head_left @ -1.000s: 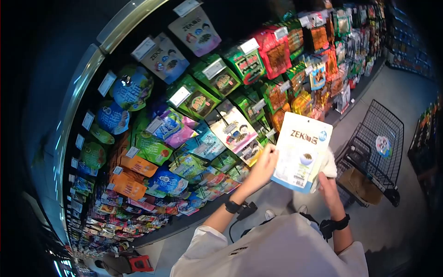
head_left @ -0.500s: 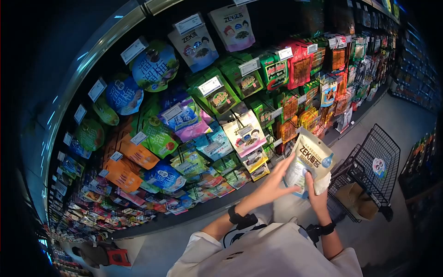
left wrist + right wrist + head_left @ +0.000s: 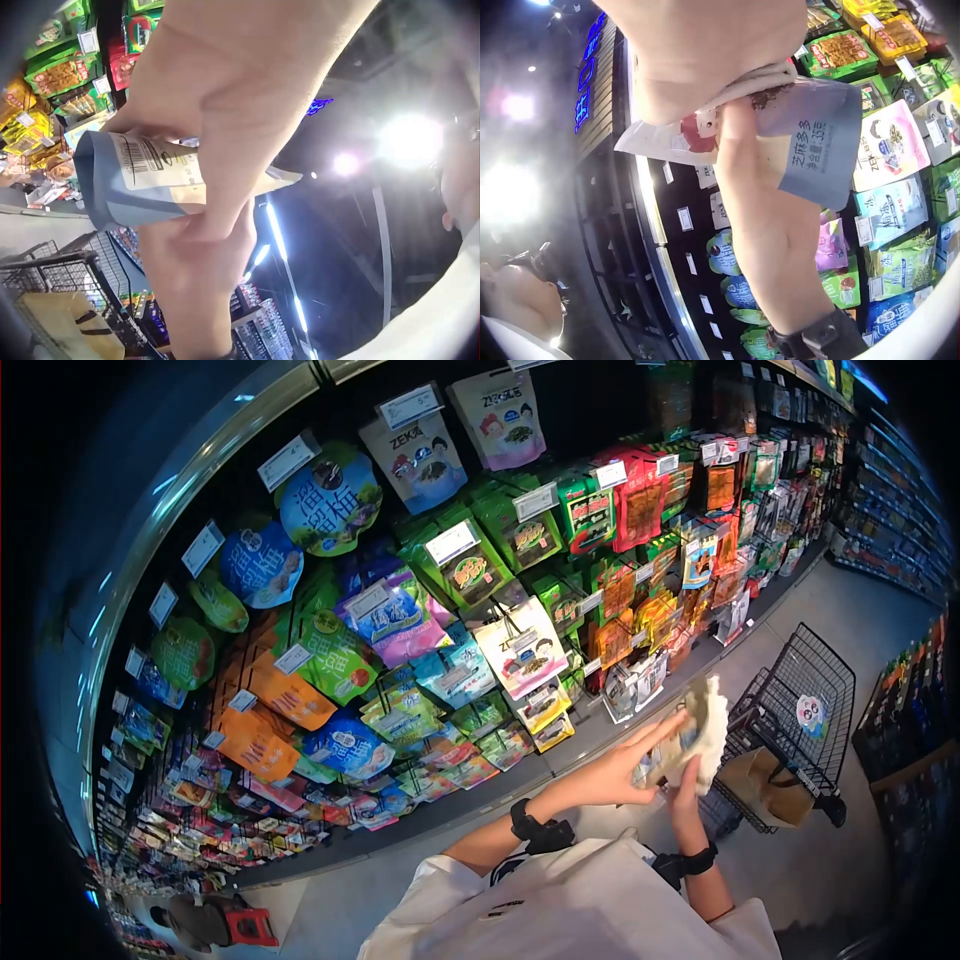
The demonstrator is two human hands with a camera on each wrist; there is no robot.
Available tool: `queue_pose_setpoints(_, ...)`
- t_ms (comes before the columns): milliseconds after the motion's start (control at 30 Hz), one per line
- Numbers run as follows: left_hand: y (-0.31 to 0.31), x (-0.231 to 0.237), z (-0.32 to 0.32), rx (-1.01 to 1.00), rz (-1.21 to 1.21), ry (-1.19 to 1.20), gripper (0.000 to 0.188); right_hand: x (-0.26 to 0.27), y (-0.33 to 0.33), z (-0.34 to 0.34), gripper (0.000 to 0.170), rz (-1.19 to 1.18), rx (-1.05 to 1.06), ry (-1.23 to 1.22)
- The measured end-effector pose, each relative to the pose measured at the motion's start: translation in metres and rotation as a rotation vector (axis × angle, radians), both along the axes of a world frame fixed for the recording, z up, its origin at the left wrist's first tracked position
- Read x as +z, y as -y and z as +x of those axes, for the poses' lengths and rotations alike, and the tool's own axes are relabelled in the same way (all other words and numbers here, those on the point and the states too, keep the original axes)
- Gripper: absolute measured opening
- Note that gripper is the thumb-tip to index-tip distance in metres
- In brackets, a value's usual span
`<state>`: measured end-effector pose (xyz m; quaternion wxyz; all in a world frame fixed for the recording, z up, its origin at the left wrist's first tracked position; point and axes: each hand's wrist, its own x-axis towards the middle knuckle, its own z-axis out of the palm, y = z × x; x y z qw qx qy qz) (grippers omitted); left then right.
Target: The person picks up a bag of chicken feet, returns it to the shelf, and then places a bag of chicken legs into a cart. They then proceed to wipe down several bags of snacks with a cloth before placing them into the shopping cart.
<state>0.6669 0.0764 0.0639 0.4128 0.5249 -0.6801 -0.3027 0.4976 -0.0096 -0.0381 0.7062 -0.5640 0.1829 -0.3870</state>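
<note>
In front of my chest, both hands hold one ZEK seaweed snack pouch, pale with a blue-grey bottom. My left hand grips its near side between thumb and fingers. My right hand grips the other side, thumb uppermost. A white, soft-looking piece lies along the pouch beside the right fingers; in the right wrist view its white folded edge shows under that hand. The pouch stands nearly edge-on to the head view, with much of its front hidden. A barcode label faces the left wrist camera.
A long shelf wall of hanging snack bags runs along the left and ahead, with more ZEK pouches on it. To the right stands a black wire shopping cart holding a brown paper bag. Another person is far at lower left.
The pouch has gone from front-facing to turned nearly edge-on. My left hand has moved right across it, and the right thumb has come onto it. Between the first two frames the view swung.
</note>
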Motion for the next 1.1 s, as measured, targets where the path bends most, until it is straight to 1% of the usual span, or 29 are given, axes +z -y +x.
queue_pose_setpoints(67,0.002,-0.021,-0.001,0.030,0.066,-0.142,0.093,0.036,-0.008,-0.001,0.058,-0.508,-0.058,-0.184)
queue_pose_setpoints(100,-0.003,-0.007,-0.001,0.009,0.224,-0.137,0.078,0.064,-0.012,0.000,0.057,-0.769,-0.112,-0.264)
queue_pose_setpoints(133,-0.003,-0.017,-0.003,0.016,0.223,-0.162,0.067,0.106,-0.012,0.008,0.055,-1.051,-0.158,-0.351)
queue_pose_setpoints(167,-0.002,-0.025,-0.004,0.023,0.221,-0.188,0.057,0.110,-0.011,0.010,0.049,-1.013,-0.168,-0.374)
queue_pose_setpoints(200,-0.002,-0.023,-0.005,0.001,0.185,-0.251,0.053,0.111,-0.009,0.011,0.049,-0.940,-0.190,-0.348)
queue_pose_setpoints(267,0.001,-0.043,-0.003,0.010,0.239,-0.189,0.053,0.108,-0.004,0.009,0.049,-0.791,-0.225,-0.299)
queue_pose_setpoints(300,0.004,-0.049,-0.001,0.013,0.265,-0.156,0.053,0.103,-0.001,0.010,0.051,-0.753,-0.283,-0.279)
queue_pose_setpoints(333,0.005,-0.045,-0.002,0.035,0.266,-0.248,0.054,0.086,0.006,0.009,0.051,-0.622,-0.256,-0.289)
queue_pose_setpoints(400,0.004,-0.035,-0.007,0.079,0.271,-0.435,0.056,0.033,0.022,-0.001,0.051,-0.357,-0.200,-0.305)
queue_pose_setpoints(433,0.006,-0.031,-0.004,0.098,0.317,-0.433,0.052,0.030,0.019,-0.003,0.052,-0.271,-0.166,-0.324)
queue_pose_setpoints(467,0.009,-0.031,-0.005,0.146,0.271,-0.526,0.050,0.028,0.017,-0.004,0.053,-0.184,-0.134,-0.343)
queue_pose_setpoints(533,0.015,-0.025,-0.009,0.244,0.175,-0.714,0.048,0.052,-0.002,0.005,0.057,-0.111,-0.058,-0.407)
queue_pose_setpoints(567,0.015,-0.013,-0.011,0.298,0.138,-0.782,0.049,0.047,-0.010,0.011,0.058,-0.288,-0.048,-0.224)
queue_pose_setpoints(633,0.015,0.005,-0.008,0.432,0.122,-0.733,0.050,0.060,-0.016,0.015,0.058,-0.669,-0.121,-0.267)
queue_pose_setpoints(667,0.018,0.008,-0.007,0.501,0.113,-0.717,0.053,0.060,-0.015,0.012,0.058,-0.707,-0.114,-0.291)
queue_pose_setpoints(700,0.022,0.003,-0.005,0.444,0.038,-0.691,0.059,0.059,-0.015,0.009,0.058,-0.745,-0.106,-0.315)
queue_pose_setpoints(733,0.021,0.011,-0.007,0.452,-0.006,-0.625,0.058,0.053,-0.011,0.011,0.058,-0.677,-0.129,-0.282)
queue_pose_setpoints(767,0.017,0.010,-0.008,0.417,0.071,-0.601,0.059,0.051,-0.008,0.010,0.058,-0.611,-0.157,-0.253)
queue_pose_setpoints(833,0.011,0.005,-0.007,0.354,0.179,-0.555,0.058,0.062,-0.002,0.009,0.058,-0.256,-0.137,-0.133)
queue_pose_setpoints(867,0.010,0.002,-0.008,0.334,0.205,-0.540,0.058,0.060,0.003,0.004,0.058,-0.136,-0.110,-0.104)
queue_pose_setpoints(900,0.010,0.001,-0.007,0.314,0.229,-0.577,0.057,0.058,0.006,-0.001,0.058,-0.014,-0.089,-0.073)
queue_pose_setpoints(933,0.011,0.001,-0.005,0.292,0.239,-0.611,0.056,0.040,0.011,-0.007,0.058,0.056,-0.050,-0.062)
queue_pose_setpoints(967,0.015,0.004,-0.006,0.329,0.168,-0.582,0.053,0.027,0.013,-0.016,0.054,0.138,-0.041,-0.152)
queue_pose_setpoints(1000,0.017,0.006,-0.005,0.376,0.095,-0.551,0.051,0.046,0.007,-0.012,0.054,0.130,-0.043,-0.096)
queue_pose_setpoints(1033,0.017,0.003,-0.003,0.365,0.116,-0.518,0.045,0.048,0.007,-0.014,0.054,0.161,-0.025,-0.077)
queue_pose_setpoints(1067,0.013,0.007,0.003,0.313,0.311,-0.510,0.039,0.045,0.005,-0.015,0.051,0.144,-0.052,-0.089)
queue_pose_setpoints(1100,0.012,0.002,0.001,0.331,0.210,-0.521,0.039,0.021,0.011,-0.021,0.048,0.157,-0.084,-0.177)
